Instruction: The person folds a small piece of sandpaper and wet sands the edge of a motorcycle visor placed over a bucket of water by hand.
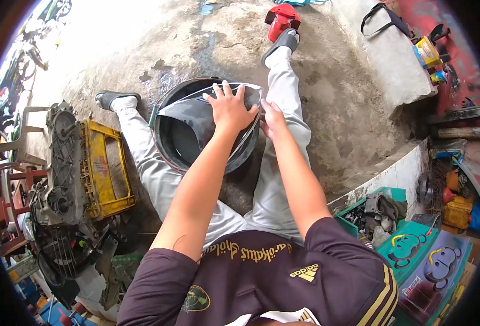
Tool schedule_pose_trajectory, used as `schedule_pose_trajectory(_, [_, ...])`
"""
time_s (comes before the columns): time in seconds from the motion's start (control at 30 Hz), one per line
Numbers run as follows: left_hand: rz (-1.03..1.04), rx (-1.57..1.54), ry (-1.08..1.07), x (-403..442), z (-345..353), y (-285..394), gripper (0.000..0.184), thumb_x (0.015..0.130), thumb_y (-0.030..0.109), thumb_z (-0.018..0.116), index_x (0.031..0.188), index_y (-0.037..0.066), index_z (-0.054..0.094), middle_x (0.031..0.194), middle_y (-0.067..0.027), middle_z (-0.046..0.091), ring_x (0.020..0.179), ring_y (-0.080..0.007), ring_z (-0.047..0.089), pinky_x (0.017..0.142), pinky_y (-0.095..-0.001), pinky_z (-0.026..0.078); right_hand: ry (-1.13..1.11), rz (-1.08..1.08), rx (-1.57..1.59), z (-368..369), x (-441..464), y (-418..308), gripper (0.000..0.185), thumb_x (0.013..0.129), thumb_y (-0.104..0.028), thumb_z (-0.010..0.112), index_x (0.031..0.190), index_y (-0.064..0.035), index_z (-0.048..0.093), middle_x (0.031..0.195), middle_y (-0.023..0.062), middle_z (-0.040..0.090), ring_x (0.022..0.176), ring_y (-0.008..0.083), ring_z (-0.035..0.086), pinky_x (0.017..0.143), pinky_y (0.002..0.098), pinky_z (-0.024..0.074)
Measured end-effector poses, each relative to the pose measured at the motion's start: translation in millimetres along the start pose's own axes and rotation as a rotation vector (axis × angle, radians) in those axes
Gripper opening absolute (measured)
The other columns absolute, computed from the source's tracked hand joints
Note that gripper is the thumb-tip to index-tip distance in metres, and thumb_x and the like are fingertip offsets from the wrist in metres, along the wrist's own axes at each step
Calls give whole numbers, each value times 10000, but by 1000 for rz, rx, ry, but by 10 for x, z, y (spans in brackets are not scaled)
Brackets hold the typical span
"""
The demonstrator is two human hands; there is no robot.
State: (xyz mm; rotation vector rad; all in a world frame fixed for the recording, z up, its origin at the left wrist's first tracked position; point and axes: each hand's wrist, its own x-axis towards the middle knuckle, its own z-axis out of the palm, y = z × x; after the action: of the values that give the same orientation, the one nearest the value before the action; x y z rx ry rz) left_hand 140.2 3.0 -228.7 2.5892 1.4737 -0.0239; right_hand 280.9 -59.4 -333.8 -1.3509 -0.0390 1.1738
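Between my legs stands a round black tub with dark liquid in it. A dark, glossy, curved panel with a pale edge lies tilted across the tub's opening; its exact kind does not show. My left hand rests on the panel, palm down with fingers spread. At the panel's right edge, my right hand has its thumb and fingers closed on the rim. Part of the panel is hidden under my hands and forearm.
A red plastic piece lies beside my right foot. To the left are a yellow crate and a grey metal engine casing. A green bin of metal parts sits at the right, below a low concrete block.
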Motion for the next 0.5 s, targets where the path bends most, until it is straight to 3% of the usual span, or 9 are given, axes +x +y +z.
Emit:
schedule_pose_trajectory(0.33, [16,37,23,25,55,-8,858,913,673,671,1634,236,515,1714,-240,405,1604,-497,315,1224,-761,262,-58,-93,163,161,331,-186,178,1108,-228,638,1039,-74,581,924,73,682,781,198,701,671,398,597])
schedule_pose_trajectory(0.5, [7,13,19,33,46,-7,854,915,669,671,1631,230,517,1712,-252,401,1598,-502,325,1227,-759,253,-49,19,13,24,-105,-62,191,1098,-287,667,1001,-141,592,928,16,684,787,171,682,661,371,581])
